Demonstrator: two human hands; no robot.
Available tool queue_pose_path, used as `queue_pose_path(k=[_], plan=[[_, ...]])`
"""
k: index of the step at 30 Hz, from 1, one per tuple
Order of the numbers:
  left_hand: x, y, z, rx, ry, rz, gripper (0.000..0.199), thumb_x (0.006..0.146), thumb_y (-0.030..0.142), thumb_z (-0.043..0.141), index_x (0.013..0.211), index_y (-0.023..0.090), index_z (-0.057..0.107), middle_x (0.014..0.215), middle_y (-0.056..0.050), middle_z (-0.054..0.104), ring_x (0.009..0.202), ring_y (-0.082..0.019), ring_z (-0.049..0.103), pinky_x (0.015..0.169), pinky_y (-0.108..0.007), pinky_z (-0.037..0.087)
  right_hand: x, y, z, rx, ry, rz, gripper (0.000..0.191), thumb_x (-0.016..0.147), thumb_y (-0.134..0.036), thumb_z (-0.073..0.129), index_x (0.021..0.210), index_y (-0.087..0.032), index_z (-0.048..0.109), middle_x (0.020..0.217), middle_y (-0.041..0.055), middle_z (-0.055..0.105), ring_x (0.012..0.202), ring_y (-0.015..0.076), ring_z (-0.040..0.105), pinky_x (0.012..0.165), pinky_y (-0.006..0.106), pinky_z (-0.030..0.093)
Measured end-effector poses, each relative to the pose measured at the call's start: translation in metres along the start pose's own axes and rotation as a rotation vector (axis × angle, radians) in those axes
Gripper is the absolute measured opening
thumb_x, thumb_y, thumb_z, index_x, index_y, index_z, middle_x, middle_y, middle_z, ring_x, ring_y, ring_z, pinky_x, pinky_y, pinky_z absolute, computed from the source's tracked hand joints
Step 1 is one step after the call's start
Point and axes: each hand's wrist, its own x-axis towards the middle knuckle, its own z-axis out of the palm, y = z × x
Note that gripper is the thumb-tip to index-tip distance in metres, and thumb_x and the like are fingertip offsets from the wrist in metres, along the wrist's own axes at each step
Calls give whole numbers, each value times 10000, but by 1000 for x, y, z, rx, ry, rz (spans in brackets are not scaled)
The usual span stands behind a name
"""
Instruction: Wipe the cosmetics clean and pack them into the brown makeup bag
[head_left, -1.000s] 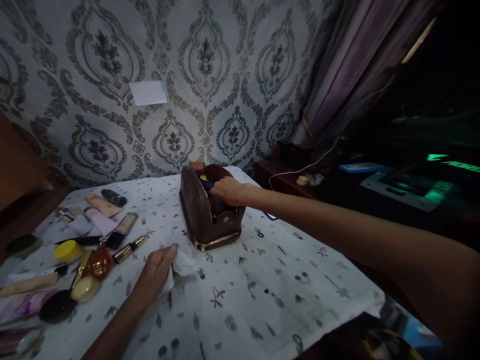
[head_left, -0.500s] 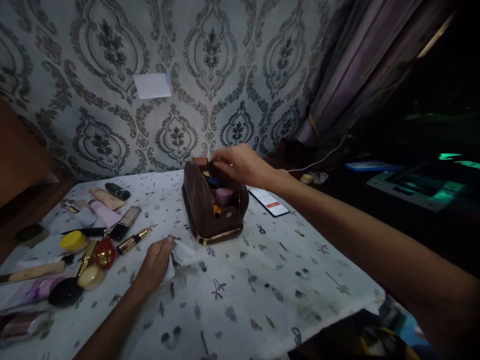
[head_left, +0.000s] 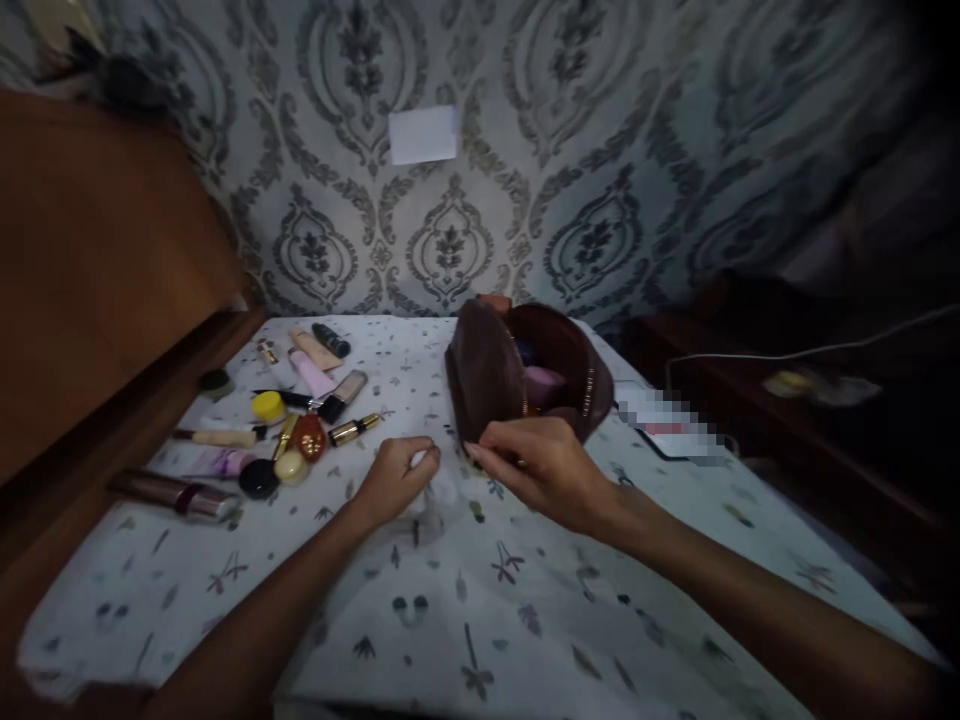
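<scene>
A brown makeup bag [head_left: 487, 375] stands on the patterned cloth with its top unzipped. Inside it a pink item [head_left: 544, 385] and a dark blue one show; the bag's lower front is hidden by my right hand [head_left: 551, 465]. That hand is closed in a pinch at the bag's front lower corner, and whatever lies between its fingertips is hidden. To the left of it, my left hand [head_left: 397, 480] is curled closed around a thin white tissue [head_left: 444, 488], of which only a faint part shows.
Cosmetics lie at left: a yellow-lidded jar [head_left: 268, 406], a red bottle [head_left: 310, 437], a gold lipstick [head_left: 354, 430], a black round case [head_left: 258, 478] and several tubes. A phone [head_left: 667, 425] lies right of the bag. A wooden panel [head_left: 112, 270] borders the left side.
My right hand has come out of the bag's top and down to its front corner. My left hand has curled tighter. The view has turned left.
</scene>
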Motion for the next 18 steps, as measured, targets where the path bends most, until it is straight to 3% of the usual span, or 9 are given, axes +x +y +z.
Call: queue_pose_path(k=[3, 8, 13, 18], plan=[[1, -1, -5, 1, 54, 30, 270, 817, 324, 430, 574, 218, 374, 557, 43, 371, 599, -136, 417, 599, -256, 325, 6, -1, 20, 57, -22, 27, 358, 977, -309, 469, 656, -179, 560, 549, -11, 543, 490, 98, 492, 509, 219, 327], [1, -12, -2, 39, 75, 75, 113, 755, 221, 486, 795, 192, 587, 780, -20, 659, 741, -186, 598, 730, -287, 448, 47, -3, 33, 139, -94, 137, 247, 933, -289, 500, 768, -167, 637, 648, 11, 639, 580, 129, 576, 561, 225, 389], [-1, -13, -3, 443, -40, 15, 150, 785, 207, 536, 856, 172, 663, 856, -95, 741, 800, -252, 683, 744, -336, 498, 99, 4, 73, 128, -236, 155, 175, 894, -200, 537, 929, -146, 699, 870, 58, 730, 797, 171, 663, 732, 255, 470], [-3, -2, -14, 817, -197, 39, 236, 880, 248, 478, 972, 167, 680, 940, -125, 758, 866, -289, 719, 770, -402, 543, 142, 15, 132, -60, -384, 68, 334, 884, -116, 562, 1205, -143, 650, 1209, 114, 668, 1108, 218, 611, 953, 309, 450]])
